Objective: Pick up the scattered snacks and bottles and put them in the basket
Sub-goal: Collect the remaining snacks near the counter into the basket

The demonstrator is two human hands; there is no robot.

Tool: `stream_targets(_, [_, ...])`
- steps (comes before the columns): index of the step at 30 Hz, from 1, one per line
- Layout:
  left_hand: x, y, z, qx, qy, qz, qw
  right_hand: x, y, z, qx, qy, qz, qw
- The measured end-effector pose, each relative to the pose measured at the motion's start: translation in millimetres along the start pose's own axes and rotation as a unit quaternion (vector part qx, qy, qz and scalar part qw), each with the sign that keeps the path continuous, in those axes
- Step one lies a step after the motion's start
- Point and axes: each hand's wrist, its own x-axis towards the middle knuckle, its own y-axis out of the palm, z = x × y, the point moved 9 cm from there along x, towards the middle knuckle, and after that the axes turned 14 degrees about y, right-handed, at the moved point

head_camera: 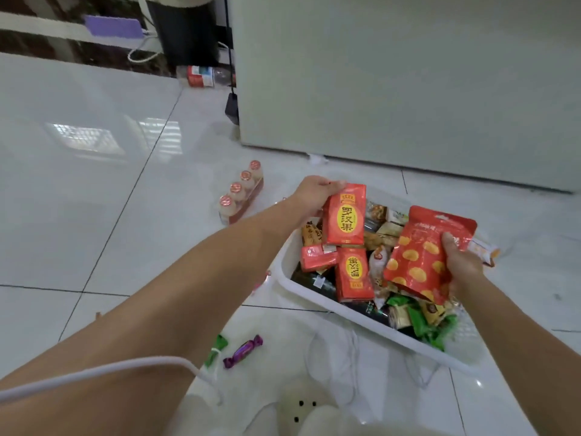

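A white basket [284,262] stands on the tiled floor, holding several snack packets. My left hand [314,193] grips a red drink carton [345,215] with a yellow oval label, held over the basket's far side. A matching carton [353,273] lies inside the basket. My right hand [462,262] grips a red snack pouch [418,256] with yellow spots above the basket's right half. A shrink-wrapped row of small bottles [240,191] stands on the floor left of the basket. A purple wrapped candy [242,351] and a green one [217,349] lie on the floor near me.
A pale cabinet [408,83] rises right behind the basket. A lying bottle with a red label [204,76] rests by its far left corner, near a black adapter [232,108] and a dark bin [185,29]. A white cable [94,371] crosses my left forearm.
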Motion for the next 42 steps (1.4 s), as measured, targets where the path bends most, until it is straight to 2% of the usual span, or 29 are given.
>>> stream_targets(4, [11.6, 17.3, 21.1, 0.07, -0.026, -0.012, 0.997, 4.1, 2.3, 1.0, -0.057, -0.066, -0.017, 0.996])
stream_targets(7, [12.0, 35.8, 37.1, 0.127, -0.038, 0.032, 0.991, 4.3, 3.7, 10.6, -0.135, -0.101, -0.057, 0.984])
stream_targets(9, [9.1, 47.2, 45.6, 0.191, -0.036, 0.086, 0.977, 0.3, 4.0, 21.4, -0.246, -0.137, -0.117, 0.952])
stream_targets(12, [14.7, 36.4, 44.6, 0.347, 0.023, 0.126, 0.929, -12.4, 17.5, 39.5, -0.384, -0.212, -0.172, 0.882])
stream_targets(16, [12.7, -30.9, 24.7, 0.484, 0.045, 0.069, 0.871, -40.6, 66.4, 70.5, -0.435, -0.315, -0.139, 0.832])
stream_targets(22, [-45.3, -166.8, -0.4, 0.612, 0.013, -0.071, 0.787, -125.5, 196.1, 108.4, -0.505, -0.477, -0.046, 0.718])
stream_targets(27, [-127.0, -257.9, 10.1, 0.645, -0.047, -0.14, 0.75, -201.2, 294.9, 88.4, -0.54, -0.549, 0.031, 0.637])
stream_targets(32, [-211.6, -320.7, 53.9, 0.618, -0.148, -0.181, 0.75, -245.9, 364.3, 33.3, -0.584, -0.591, 0.074, 0.552])
stream_targets(35, [-247.6, -334.5, 83.7, 0.604, -0.195, -0.182, 0.751, -260.0, 390.1, 0.6, -0.612, -0.596, 0.095, 0.512])
stream_targets(38, [-270.6, -336.5, 110.3, 0.589, -0.222, -0.172, 0.758, -264.1, 407.2, -27.3, -0.63, -0.588, 0.125, 0.492])
stream_targets(42, [-289.2, -329.1, 139.6, 0.601, -0.234, -0.121, 0.754, -266.4, 420.7, -66.5, -0.649, -0.6, 0.144, 0.445])
